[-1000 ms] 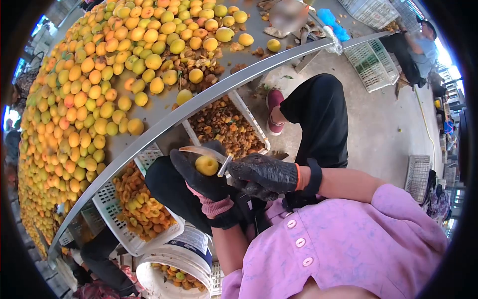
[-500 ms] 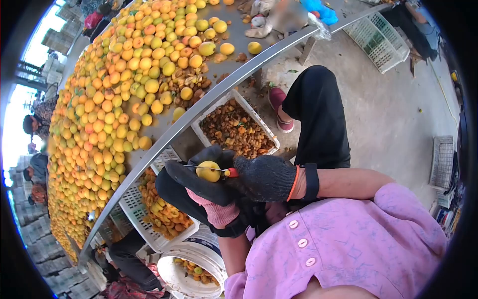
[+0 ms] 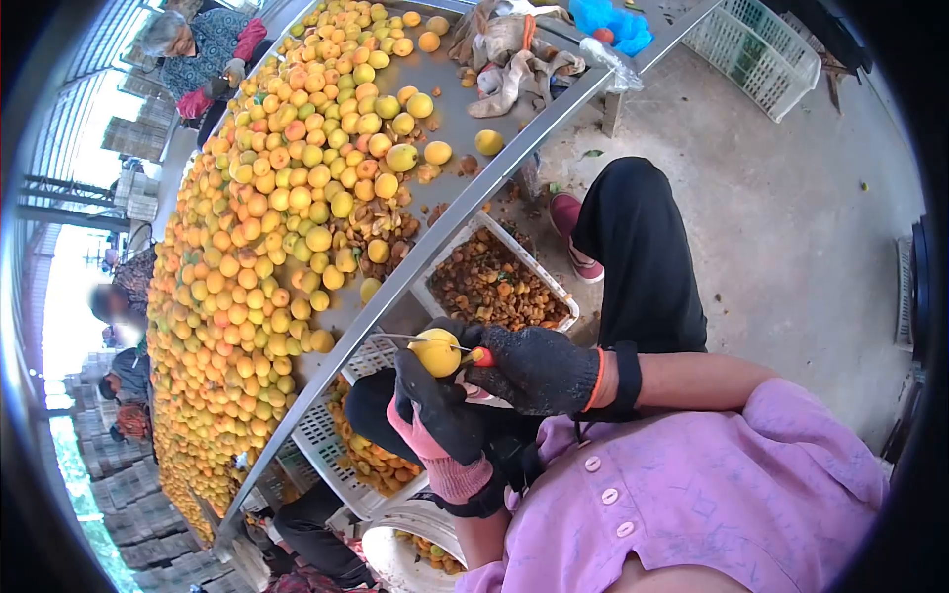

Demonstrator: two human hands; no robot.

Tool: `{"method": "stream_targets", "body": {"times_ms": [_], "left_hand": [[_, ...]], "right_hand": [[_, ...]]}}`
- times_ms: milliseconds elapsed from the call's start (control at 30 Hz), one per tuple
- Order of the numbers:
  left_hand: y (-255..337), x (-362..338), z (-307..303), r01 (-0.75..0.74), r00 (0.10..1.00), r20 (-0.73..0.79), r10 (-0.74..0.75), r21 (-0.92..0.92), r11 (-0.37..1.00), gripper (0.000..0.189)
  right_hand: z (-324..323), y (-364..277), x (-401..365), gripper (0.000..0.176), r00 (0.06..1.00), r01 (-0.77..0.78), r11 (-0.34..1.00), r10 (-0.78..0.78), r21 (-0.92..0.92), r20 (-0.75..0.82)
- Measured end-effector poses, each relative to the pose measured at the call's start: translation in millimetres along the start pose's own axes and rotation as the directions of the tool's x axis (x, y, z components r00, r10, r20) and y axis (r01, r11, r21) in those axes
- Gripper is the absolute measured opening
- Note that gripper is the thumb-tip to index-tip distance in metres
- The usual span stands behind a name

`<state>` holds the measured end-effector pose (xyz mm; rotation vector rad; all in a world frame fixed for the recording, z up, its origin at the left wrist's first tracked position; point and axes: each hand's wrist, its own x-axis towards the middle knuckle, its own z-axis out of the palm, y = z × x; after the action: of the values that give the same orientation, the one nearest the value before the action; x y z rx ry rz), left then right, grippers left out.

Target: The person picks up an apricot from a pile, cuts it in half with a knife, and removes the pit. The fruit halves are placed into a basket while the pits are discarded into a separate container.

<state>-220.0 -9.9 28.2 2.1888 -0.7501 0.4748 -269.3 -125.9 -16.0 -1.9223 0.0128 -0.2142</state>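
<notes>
Gloved in black and pink, my left hand (image 3: 440,410) grips a yellow fruit (image 3: 435,353) between its fingers. My right hand (image 3: 534,369), in a black knit glove with an orange edge, is closed around the red handle of a small knife (image 3: 482,357). Its thin blade lies against the fruit and sticks out to the left of it. Both hands are close together above my lap, just below the metal edge of a fruit-covered table (image 3: 390,296).
Under the table edge stand a crate of brown scraps (image 3: 567,314), a crate of orange pieces (image 3: 326,457) and a white bucket (image 3: 381,551). Cloths (image 3: 509,74) lie on the table. A co-worker (image 3: 198,59) is across it; a green-white crate (image 3: 756,59) stands at right.
The view has shifted, so the table and crates appear farther right. The hands still hold fruit and knife, with the left hand now more upright beneath the fruit.
</notes>
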Motion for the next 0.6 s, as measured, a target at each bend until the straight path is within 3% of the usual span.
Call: {"method": "stream_targets", "body": {"times_ms": [33, 67, 133, 167, 267, 300, 333, 367, 400, 433, 467, 533, 567, 600], "left_hand": [[2, -3, -8, 0.561, 0.828, 0.197, -0.525, -0.306, 0.769, 0.019], [-2, 0, -9, 0.559, 0.829, 0.199, -0.523, -0.301, 0.772, 0.019], [-18, 5, -12, 0.286, 0.939, 0.237, -0.248, -0.144, 0.947, 0.019], [-21, 7, -12, 0.373, 0.905, 0.301, -0.299, -0.225, 0.9, 0.02], [-2, 16, 3, 0.334, 0.93, 0.231, -0.287, -0.202, 0.921, 0.021], [-3, 12, 7, 0.431, 0.894, 0.239, -0.38, -0.22, 0.875, 0.022], [1, 10, 7, 0.42, 0.898, 0.241, -0.368, -0.22, 0.88, 0.022], [7, 7, 6, 0.594, 0.801, 0.293, -0.522, -0.29, 0.75, 0.022], [13, 6, 5, 0.742, 0.67, 0.356, -0.652, -0.341, 0.577, 0.022], [21, 9, 4, 0.803, 0.588, 0.35, -0.729, -0.359, 0.476, 0.02], [27, 10, 2, 0.808, 0.581, 0.347, -0.736, -0.354, 0.471, 0.02], [33, 14, 2, 0.606, 0.795, 0.267, -0.544, -0.365, 0.706, 0.017], [15, 8, 4, 0.559, 0.829, 0.191, -0.526, -0.228, 0.797, 0.018], [10, 8, 5, 0.555, 0.831, 0.191, -0.523, -0.23, 0.799, 0.018]], "right_hand": [[-10, -4, 0, 0.032, 0.998, 0.041, 0.999, -0.041, -0.001, 0.042], [-18, -5, 0, 0.031, 0.993, 0.079, 0.997, -0.079, -0.001, 0.086], [-27, 4, 0, 0.029, 0.984, 0.135, 0.991, -0.134, -0.001, 0.114], [-30, 7, 0, 0.028, 0.971, 0.192, 0.981, -0.189, -0.005, 0.145], [-33, 13, 3, 0.03, 0.987, 0.157, 0.987, -0.156, -0.023, 0.043], [-33, 11, 2, 0.03, 0.987, 0.158, 0.987, -0.157, -0.021, 0.034], [-34, 8, 1, 0.031, 0.989, 0.144, 0.978, -0.147, -0.152, -0.007], [-35, 6, 1, 0.033, 0.989, 0.121, 0.952, -0.14, -0.281, -0.048], [-36, 6, 1, 0.033, 0.988, 0.122, 0.952, -0.142, -0.281, -0.052], [-35, 7, -1, 0.034, 0.982, 0.153, 0.952, -0.176, -0.265, -0.066], [-35, 6, -4, 0.035, 0.975, 0.184, 0.952, -0.208, -0.246, -0.075], [-44, 2, 0, 0.034, 0.988, 0.147, 0.965, -0.154, -0.217, -0.013], [-49, 1, 3, 0.034, 0.987, 0.162, 0.97, -0.157, -0.179, 0.045], [-53, 0, 5, 0.033, 0.981, 0.174, 0.974, -0.16, -0.142, 0.105]]}}
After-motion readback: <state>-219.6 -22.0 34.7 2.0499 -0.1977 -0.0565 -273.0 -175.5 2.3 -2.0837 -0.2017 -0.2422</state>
